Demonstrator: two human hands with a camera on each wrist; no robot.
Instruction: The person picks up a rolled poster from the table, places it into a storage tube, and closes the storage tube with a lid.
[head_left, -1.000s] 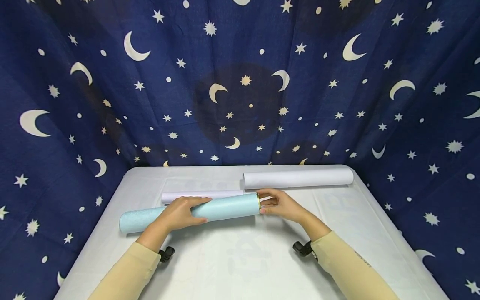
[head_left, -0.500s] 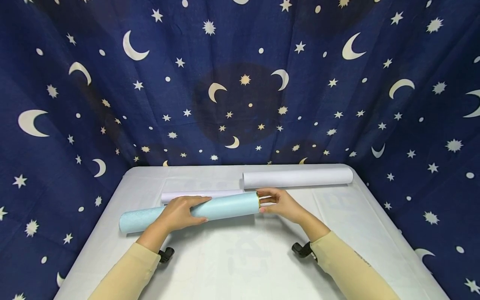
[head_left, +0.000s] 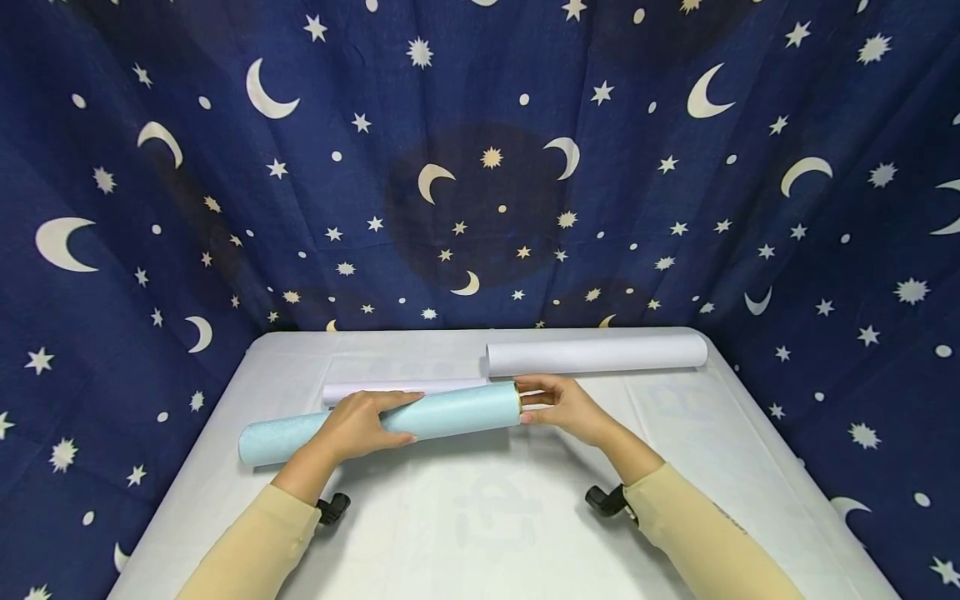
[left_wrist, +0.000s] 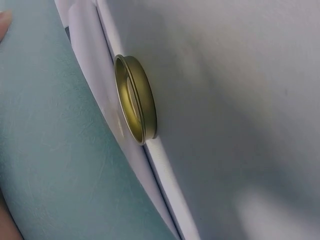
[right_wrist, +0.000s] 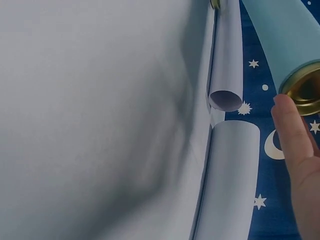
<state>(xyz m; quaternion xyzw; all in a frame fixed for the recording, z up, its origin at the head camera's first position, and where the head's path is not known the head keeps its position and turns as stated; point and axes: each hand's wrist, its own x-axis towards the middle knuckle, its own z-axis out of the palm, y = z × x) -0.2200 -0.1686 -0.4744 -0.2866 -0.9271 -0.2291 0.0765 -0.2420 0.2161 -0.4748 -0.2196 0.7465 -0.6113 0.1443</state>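
A long light blue tube (head_left: 457, 412) lies slanted over the table, its right end raised. My left hand (head_left: 358, 427) grips it around the middle, thumb on the near side and fingers over the far side. At the raised end, my right hand (head_left: 564, 408) holds the gold metal rim (right_wrist: 304, 107), thumb below and fingers above. The right wrist view shows a gold, shaded interior at that end. Beyond the tube, a loose gold ring-shaped piece (left_wrist: 135, 100) stands out in the left wrist view; the tube hides it in the head view.
Behind the tube lies a thin white paper roll (head_left: 405, 388), partly covered. A thicker white paper roll (head_left: 596, 356) rests at the back right. A white cloth covers the table (head_left: 480, 533). A dark blue starry curtain (head_left: 480, 167) hangs behind and on both sides.
Almost nothing differs. Both hands keep their places on the tube, and the head view shifts very slightly.
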